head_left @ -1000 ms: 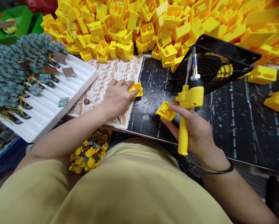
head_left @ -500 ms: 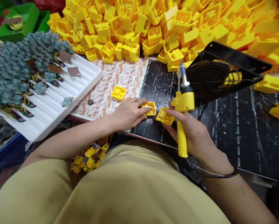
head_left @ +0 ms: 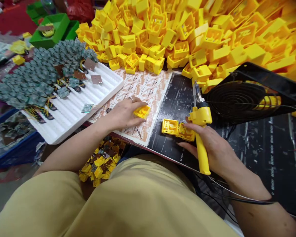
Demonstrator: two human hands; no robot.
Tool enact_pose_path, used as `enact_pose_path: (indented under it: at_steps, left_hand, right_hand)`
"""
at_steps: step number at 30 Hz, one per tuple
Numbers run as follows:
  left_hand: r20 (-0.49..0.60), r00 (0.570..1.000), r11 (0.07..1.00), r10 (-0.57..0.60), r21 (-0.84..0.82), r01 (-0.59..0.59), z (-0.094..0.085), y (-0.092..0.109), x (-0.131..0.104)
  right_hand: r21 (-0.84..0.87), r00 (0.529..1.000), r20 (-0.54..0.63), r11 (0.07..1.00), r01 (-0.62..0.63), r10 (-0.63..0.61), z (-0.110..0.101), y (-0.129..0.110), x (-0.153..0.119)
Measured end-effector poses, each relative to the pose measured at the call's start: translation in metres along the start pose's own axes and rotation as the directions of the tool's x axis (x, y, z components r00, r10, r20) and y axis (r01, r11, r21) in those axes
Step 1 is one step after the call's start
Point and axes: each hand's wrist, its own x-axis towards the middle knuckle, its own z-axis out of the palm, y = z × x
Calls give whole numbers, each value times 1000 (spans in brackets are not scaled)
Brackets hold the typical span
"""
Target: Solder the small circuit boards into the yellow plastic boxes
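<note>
My left hand point(head_left: 124, 113), a ring on one finger, has its thumb and fingers round a small yellow housing point(head_left: 142, 112) on the patterned paper point(head_left: 148, 89). A yellow soldering tool point(head_left: 200, 131) with a metal tip pointing away lies in my right hand point(head_left: 209, 141). Two open yellow shells stand side by side on the black mat point(head_left: 167, 105): the left shell point(head_left: 170, 127) shows its inside, and the right shell point(head_left: 187, 132) is beside my right fingertips.
Yellow housings point(head_left: 153, 36) are heaped along the back. At the right is a black fan point(head_left: 234, 95). A white foam tray point(head_left: 98, 87) with circuit boards and wired parts lies left, near a blue crate point(head_left: 4, 131) and green boxes point(head_left: 51, 31).
My left hand has left the shell on the mat and moved left onto the housing on the paper. The two shells now sit closer together. The whole view has shifted.
</note>
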Motion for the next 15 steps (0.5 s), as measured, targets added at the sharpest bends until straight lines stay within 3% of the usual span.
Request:
enact_pose_path:
  at_steps: [2,4,8,12,15]
  left_hand:
    - [-44,987,985,154,-71,-157,2,5,-5]
    - [-80,970,970,229,-70,-235,5,10,-8]
    - [-51,968,967,246,74,-242,20,25,-5]
    - [-40,963,963,268,42,-267,36,40,-1]
    - [-127,962,971,240,51,-236,26,40,-11]
  right_hand:
    - [-13,999,-8,999,40,-40,2,1,8]
    - [1,996,-5,996,87,-87,8,3,15]
    - [31,990,-8,990,140,-140,19,3,18]
    - [17,991,-34,992,126,-126,23,0,7]
    - [-14,991,-58,993,120,-120,20,-4,-1]
